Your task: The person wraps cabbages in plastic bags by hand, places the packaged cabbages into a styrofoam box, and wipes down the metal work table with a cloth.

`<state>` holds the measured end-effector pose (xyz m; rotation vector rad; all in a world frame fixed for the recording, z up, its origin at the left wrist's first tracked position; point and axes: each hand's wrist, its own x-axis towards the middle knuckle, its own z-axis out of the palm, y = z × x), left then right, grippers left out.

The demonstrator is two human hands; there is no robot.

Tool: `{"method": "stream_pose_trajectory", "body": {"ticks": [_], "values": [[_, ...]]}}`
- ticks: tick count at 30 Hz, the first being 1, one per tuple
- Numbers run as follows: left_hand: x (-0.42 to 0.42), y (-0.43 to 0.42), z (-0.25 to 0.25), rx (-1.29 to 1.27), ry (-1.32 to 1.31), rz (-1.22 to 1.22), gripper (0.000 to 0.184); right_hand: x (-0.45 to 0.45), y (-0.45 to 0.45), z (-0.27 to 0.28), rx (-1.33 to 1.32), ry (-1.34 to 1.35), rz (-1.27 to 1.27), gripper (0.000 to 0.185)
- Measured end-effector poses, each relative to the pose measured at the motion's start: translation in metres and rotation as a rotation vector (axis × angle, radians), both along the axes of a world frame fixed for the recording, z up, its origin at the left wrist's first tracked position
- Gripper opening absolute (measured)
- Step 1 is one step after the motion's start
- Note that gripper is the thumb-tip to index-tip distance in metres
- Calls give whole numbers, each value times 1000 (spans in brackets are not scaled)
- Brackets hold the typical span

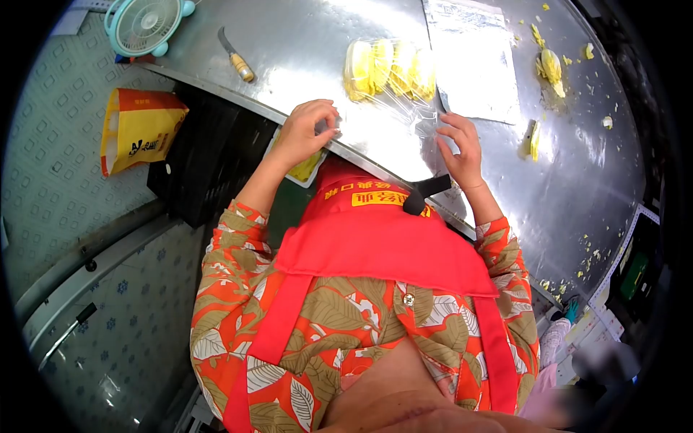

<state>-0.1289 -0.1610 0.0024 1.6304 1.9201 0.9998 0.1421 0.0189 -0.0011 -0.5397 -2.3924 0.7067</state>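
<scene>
Head view: two hands at the table edge, wrapped cabbage just beyond

Left hand [307,131] is half curled, finger and thumb tips near each other by the table's edge; whether they pinch any film is too small to tell. Right hand [462,148] is loosely bent, thumb and fingers parted, fingertips beside the loose end of the clear wrap [413,114]; whether they touch it, I cannot tell. Just beyond and between the hands, the yellow cabbage [380,66] lies in pieces side by side under the wrap, on the metal table [285,25]. A red apron [390,249] is close against the table's near edge, and a tub [309,169] shows below that edge, by the left forearm. Farther left lies a curved knife [237,59] with a wooden handle, then a pale blue fan [148,25] and a yellow and orange bag [148,133]. To the right are a silvery sheet [476,61], a loose cabbage piece [552,70] and a leaf strip [534,141], with small scraps near the far right edge
</scene>
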Motion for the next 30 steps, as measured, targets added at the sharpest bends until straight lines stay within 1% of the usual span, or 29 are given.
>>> {"method": "stream_pose_trajectory", "body": {"ticks": [1, 3, 4, 5, 6, 7, 8, 9, 10, 11, 13, 14, 15, 16, 18, 19, 20, 21, 23, 24, 26, 28, 30], "values": [[1, -2, 1, -1, -3, 2, 15, 1, 0, 0, 30, -14, 21, 20], [1, -4, 5, -4, 133, -60, 16, 3, 0, 2, 20, -29, 50, 19], [0, -4, 4, 4, 129, -69, 16, 5, 0, 4, 11, -43, 76, 17], [0, -4, 4, 34, 184, -86, 13, 8, 1, 5, 19, -50, 64, 17], [0, -5, 3, 64, 237, -103, 11, 11, 1, 4, -24, -51, 55, 17], [1, -4, 3, 73, 230, -113, 11, 12, 1, 3, -66, -50, 46, 16], [2, -3, 4, 46, 221, -125, 14, 14, 1, 2, -140, -35, 15, 13], [2, -2, 6, 20, 214, -135, 17, 13, 0, 3, -132, -36, 7, 13], [2, -1, 11, -20, 250, -170, 24, 10, 0, 3, -199, -8, -20, 12], [0, 0, 10, -13, 252, -174, 24, 8, 1, 4, -267, 21, -45, 11], [-4, 0, 3, -7, 271, -186, 22, 5, 1, 3, -290, 22, -52, 9], [-6, 2, -1, 63, 306, -177, 21, 3, 1, 1, -327, 59, -33, 9], [-9, 2, -2, 69, 311, -178, 21, 0, 2, 0, -362, 96, -13, 9], [-10, 2, -1, 34, 302, -171, 19, -5, 3, 3, -256, 104, 11, 9], [-14, 2, 0, 5, 299, -162, 17, -12, 8, 7, -252, 103, 32, 9], [-16, 2, 0, -25, 232, -140, 18, -14, 9, 7, -257, 99, 51, 9], [-17, 3, 1, -57, 166, -118, 20, -16, 10, 4, -363, 90, 11, 7], [-19, 5, 3, -53, 172, -121, 20, -17, 12, -4, -360, 96, 9, 7], [-21, 11, 8, -200, 37, -90, 18, -20, 16, -17, -577, 105, -140, 7], [-20, 15, 7, -152, -14, -74, 17, -22, 17, -18, -575, 109, -140, 7], [-20, 21, 6, -132, -41, -45, 15, -27, 15, -17, -727, 180, -179, 9], [-20, 25, 3, -116, -71, -20, 14, -32, 17, -14, -737, 187, -182, 9], [-20, 28, -3, 62, -161, 68, 12, -34, 19, -9, -748, 197, -187, 10]]}}
